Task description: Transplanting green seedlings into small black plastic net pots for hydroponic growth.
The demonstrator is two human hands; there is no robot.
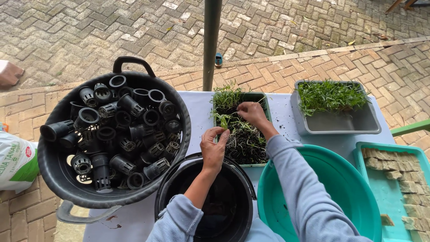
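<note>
Seedlings point(226, 121): head view, in the dark green tray point(267, 101) of loose soil at table centre. Light, limp, easily snapped; judged best taken low on the stem, near the roots. Left hand point(214, 148) pinches one seedling above the black bucket point(177, 179); right hand point(252, 112) pinches another in the tray. White sack point(15, 163), green panel and red round mark, at far left.
</note>
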